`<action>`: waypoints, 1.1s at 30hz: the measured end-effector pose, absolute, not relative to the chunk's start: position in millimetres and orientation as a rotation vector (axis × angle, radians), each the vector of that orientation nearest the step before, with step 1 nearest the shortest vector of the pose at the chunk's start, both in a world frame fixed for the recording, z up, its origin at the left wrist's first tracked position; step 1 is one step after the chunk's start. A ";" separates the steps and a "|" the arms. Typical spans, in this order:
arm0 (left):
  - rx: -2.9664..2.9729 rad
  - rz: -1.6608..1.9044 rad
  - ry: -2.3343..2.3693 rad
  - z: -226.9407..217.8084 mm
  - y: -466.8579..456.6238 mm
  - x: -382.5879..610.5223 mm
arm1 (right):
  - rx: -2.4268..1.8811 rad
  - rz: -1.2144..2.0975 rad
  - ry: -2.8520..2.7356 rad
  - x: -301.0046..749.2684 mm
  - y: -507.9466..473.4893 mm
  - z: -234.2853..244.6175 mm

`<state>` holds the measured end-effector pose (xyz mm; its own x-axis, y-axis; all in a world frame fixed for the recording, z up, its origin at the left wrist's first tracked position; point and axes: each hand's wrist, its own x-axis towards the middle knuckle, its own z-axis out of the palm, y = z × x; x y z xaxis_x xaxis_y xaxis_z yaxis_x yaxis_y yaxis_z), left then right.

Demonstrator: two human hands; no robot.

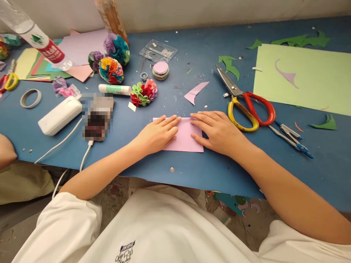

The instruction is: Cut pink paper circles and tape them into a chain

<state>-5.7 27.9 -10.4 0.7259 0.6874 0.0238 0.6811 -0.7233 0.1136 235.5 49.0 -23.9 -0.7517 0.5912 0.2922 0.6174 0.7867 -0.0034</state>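
Observation:
A pink sheet of paper [184, 140] lies flat on the blue table in front of me. My left hand [159, 134] rests palm down on its left part, fingers stretched out toward the far edge. On the right part lies my right hand [215, 131], its fingers extended and the thumb apart. Both hands press on the paper without gripping it, and they hide its two sides. Just beyond my right hand are large scissors [241, 102] with one red and one yellow handle loop. A pink paper scrap [196, 92] sits past the sheet.
A compass [293, 140] lies at right, near a light green sheet [309, 78] and green scraps. Behind stand paper flower balls [112, 69], a glue stick [115, 89] and a stack of paper discs [160, 70]. At left are a phone [98, 118], a white power bank [59, 115], tape [30, 98] and a bottle [41, 40].

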 end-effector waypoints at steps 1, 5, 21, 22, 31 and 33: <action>2.812 0.097 1.130 -13.8 28.5 -3.8 | -0.937 -0.196 -2.717 229.7 46.0 -23.3; 2.712 0.044 1.134 -19.2 33.8 -3.9 | -0.869 -0.267 -2.814 208.8 39.1 -27.3; 2.457 0.030 1.439 2.7 23.7 -54.3 | -1.105 -0.091 -2.612 248.7 50.2 -36.2; 2.463 0.018 1.447 4.7 23.6 -52.9 | -1.099 -0.075 -2.611 248.8 49.8 -36.9; 2.522 -0.012 1.543 21.1 35.4 3.8 | -1.221 0.137 -2.553 252.3 52.7 -42.2; 2.509 0.012 1.526 20.2 39.7 5.5 | -1.199 0.190 -2.512 253.6 52.4 -43.5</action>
